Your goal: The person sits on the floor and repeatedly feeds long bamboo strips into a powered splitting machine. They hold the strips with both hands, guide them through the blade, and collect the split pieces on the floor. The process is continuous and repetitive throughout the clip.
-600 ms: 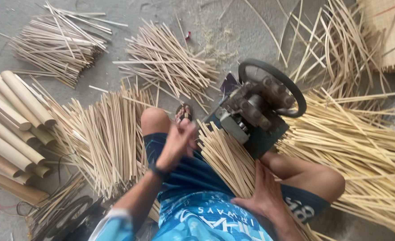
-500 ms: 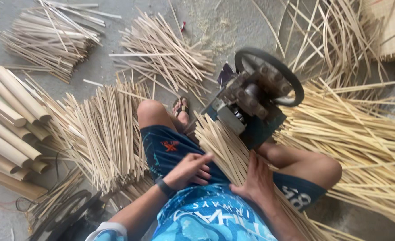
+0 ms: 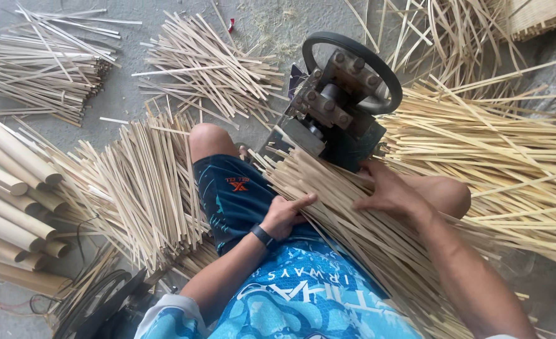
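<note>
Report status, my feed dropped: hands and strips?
Left hand and right hand both resting on bamboo strip bundle across lap. Splitting machine right ahead.

Bright blue patterned shirt (image 3: 303,301) here, pale wavy shapes and light lettering across it. Dark navy shorts (image 3: 237,198) carry a small red-orange mark, and a black wristband (image 3: 263,236) circles the left wrist.

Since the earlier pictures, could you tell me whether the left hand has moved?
Yes. The left hand has come down from beside the raised knee toward the body, and now rests against the bundle of strips across the lap.
</note>
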A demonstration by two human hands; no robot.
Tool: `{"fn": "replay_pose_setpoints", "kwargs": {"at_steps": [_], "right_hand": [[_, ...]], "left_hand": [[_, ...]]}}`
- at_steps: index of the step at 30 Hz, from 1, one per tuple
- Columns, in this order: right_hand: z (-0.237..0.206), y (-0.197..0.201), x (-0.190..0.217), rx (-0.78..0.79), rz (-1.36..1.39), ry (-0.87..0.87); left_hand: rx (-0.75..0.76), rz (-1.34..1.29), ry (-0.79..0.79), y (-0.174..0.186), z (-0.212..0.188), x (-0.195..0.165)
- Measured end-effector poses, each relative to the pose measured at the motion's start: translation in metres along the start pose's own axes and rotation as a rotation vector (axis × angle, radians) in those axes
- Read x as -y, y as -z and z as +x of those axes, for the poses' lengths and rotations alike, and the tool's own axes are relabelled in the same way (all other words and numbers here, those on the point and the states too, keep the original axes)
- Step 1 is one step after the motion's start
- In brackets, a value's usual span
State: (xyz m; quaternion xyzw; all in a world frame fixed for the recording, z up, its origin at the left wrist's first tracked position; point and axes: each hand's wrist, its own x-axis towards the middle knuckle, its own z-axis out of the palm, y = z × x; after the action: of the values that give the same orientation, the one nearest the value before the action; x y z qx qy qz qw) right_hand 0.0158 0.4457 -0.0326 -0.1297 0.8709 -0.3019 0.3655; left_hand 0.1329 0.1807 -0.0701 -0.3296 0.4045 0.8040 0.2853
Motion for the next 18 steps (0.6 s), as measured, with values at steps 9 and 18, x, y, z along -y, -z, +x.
{"fn": "replay_pose_setpoints", "kwargs": {"at_steps": [9,18], "right_hand": [[-0.05,-0.007,-0.013,-0.501,-0.456,0.25],[-0.122,0.031,-0.089,-0.739,-0.034,-0.021]], "left_hand": [[-0.08,0.238,0.168,0.016,-0.001,-0.029],[-0.179,0.734,-0.379,0.026,-0.003,-0.146]]}}
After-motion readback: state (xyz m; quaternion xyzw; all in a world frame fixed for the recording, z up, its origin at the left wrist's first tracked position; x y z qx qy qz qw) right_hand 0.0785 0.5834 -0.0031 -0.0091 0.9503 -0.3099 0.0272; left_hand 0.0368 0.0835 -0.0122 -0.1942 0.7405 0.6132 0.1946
